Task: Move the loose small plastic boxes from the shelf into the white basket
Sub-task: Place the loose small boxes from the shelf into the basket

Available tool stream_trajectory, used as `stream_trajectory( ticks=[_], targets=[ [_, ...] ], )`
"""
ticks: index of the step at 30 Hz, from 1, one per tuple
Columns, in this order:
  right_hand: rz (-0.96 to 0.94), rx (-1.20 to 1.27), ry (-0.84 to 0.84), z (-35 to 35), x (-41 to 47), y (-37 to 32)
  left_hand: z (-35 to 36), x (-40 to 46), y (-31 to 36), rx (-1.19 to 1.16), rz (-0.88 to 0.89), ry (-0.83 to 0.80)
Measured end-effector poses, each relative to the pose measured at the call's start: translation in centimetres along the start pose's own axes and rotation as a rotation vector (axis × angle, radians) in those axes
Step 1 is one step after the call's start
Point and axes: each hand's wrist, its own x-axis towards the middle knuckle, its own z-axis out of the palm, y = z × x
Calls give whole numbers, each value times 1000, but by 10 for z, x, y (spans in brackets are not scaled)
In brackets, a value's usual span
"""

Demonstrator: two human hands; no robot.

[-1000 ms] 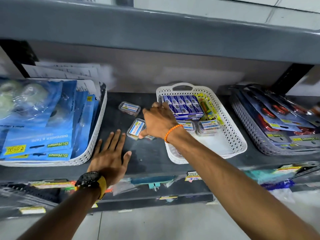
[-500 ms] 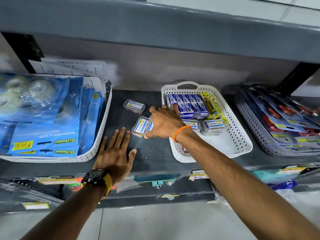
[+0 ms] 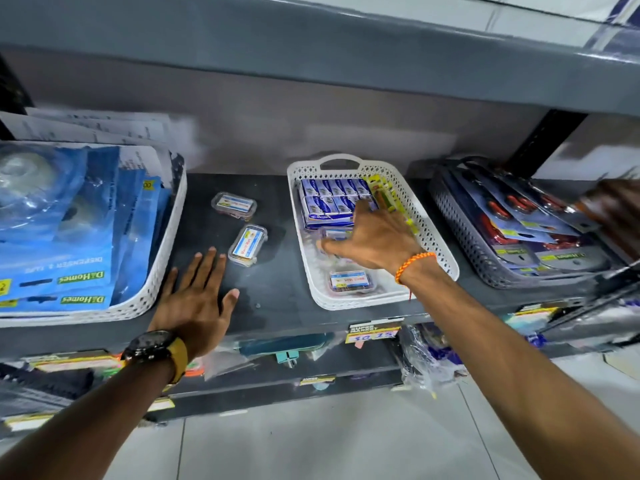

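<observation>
My right hand point(image 3: 375, 237) inside basket point(image 3: 440, 251), fingers spread, over box there; grip unclear. Another box point(image 3: 350, 281) at basket's front edge. Left hand point(image 3: 197, 299) flat, open, on shelf point(image 3: 277, 299) front. Two boxes point(image 3: 247, 244) point(image 3: 233, 205) loose mid-shelf.

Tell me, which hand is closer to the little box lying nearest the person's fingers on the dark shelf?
Left. The left hand lies flat on the shelf, fingertips just short of the box. The right hand is off inside the white basket.
</observation>
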Motion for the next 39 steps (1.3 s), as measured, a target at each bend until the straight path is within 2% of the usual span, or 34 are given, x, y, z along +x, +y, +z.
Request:
stream_trajectory(
  ticks=[4,6,13,18,22,24,29,39],
  targets=[
    [94,-30,-78,20,-10,8,0,0,-1,-12,11,-6],
    [125,-2,-65,28,-11,8,-1,0,-1,-8,14,-7],
    [117,-66,-1,35,-16,-4,-1,0,-1,-16,18,-13],
    [145,-113,-45,31,-17,-6,-1,0,-1,-22,19,-8],
    [71,-194,-39,13,-20,8,-2,-1,-1,-37,23,1],
    [-1,-213,-96,-3,-24,18,-2,-1,0,-41,20,7],
    [-103,-51,-381,-16,-25,32,-2,-2,0,-35,17,2],
    [-91,5,-372,18,-16,32,-2,0,-1,-11,15,-20]
  ],
)
